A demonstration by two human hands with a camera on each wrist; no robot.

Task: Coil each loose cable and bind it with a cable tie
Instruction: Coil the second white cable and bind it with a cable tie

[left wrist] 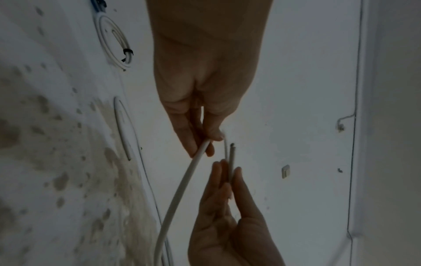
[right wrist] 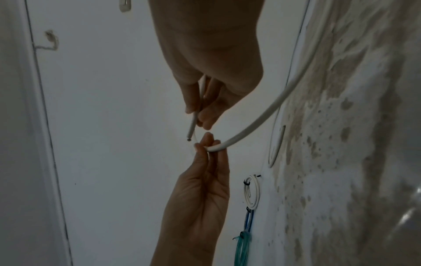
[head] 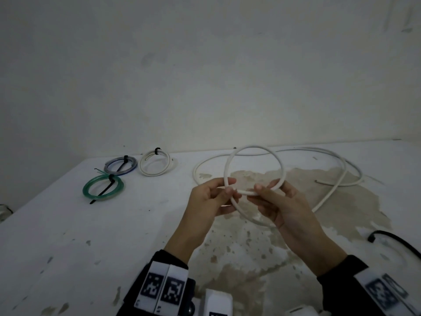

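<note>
Now | L hand [head: 210, 197] pinches white cable [head: 252, 156] loop | R hand [head: 276, 202] pinches cable end

The cable [head: 254, 148] held up in a loop is white. Three bound coils lie on the worktop [head: 68, 224]: a green coil [head: 87, 189], a grey-blue coil [head: 134, 163] and a white coil [head: 169, 164], each with a black tie. The worktop is white with brownish stains and specks. Both wristbands [head: 163, 287] carry black-and-white square markers.
</note>
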